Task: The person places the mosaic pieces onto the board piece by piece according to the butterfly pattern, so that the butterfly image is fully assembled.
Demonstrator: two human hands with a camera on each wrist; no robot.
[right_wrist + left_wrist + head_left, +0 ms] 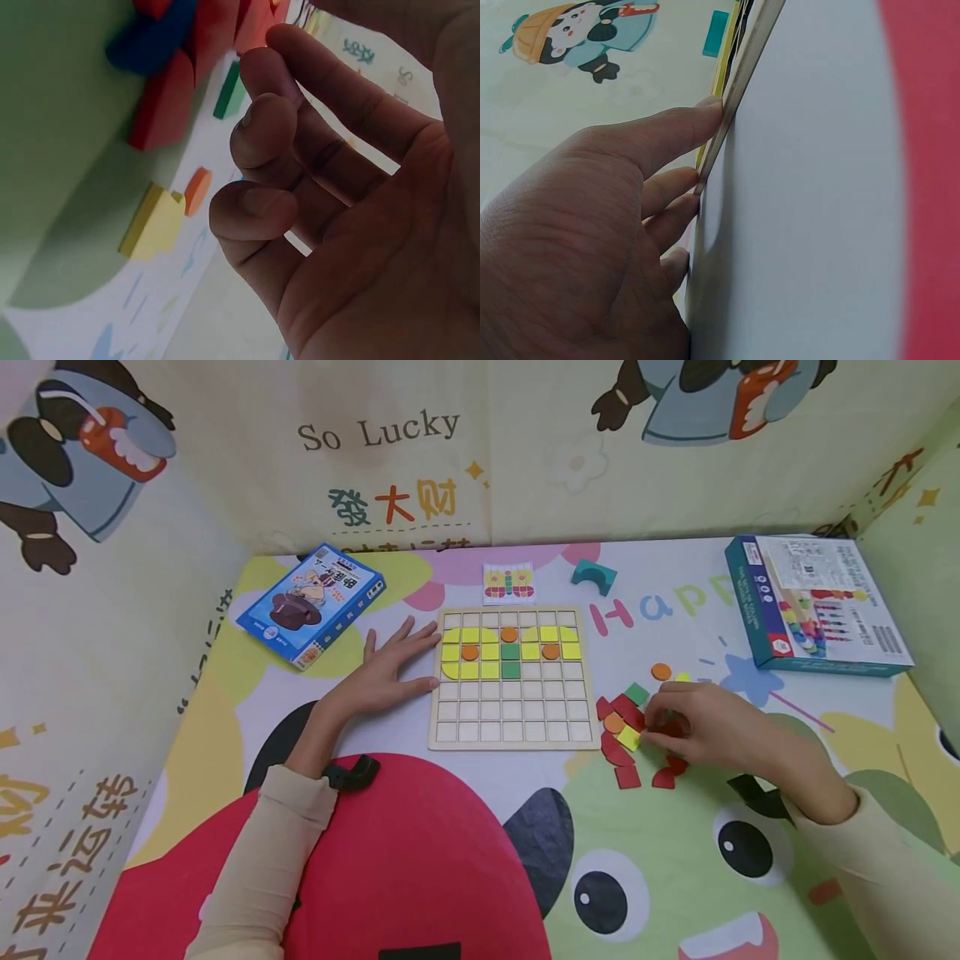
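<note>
A wooden grid board (469, 742) lies on the table with yellow, orange and green pieces in its upper cells. My left hand (382, 675) rests at its left edge, fingers spread and fingertips touching the rim; the left wrist view shows the thumb against the board's edge (739, 94). To the board's right, my right hand (701, 722) is over a loose pile of pieces. Its fingers are bent, with a gap between thumb and index finger. Beside the fingertips lie a yellow piece (628, 739) and a red piece (628, 712). Some pieces are hidden under the hand.
Behind the board lies a butterfly pattern card (509, 583), with a teal arch block (595, 577) to its right. A blue box (311, 603) is at back left, a larger box (817, 606) at back right. An orange disc (661, 672) and green square (637, 694) lie at the pile's edge.
</note>
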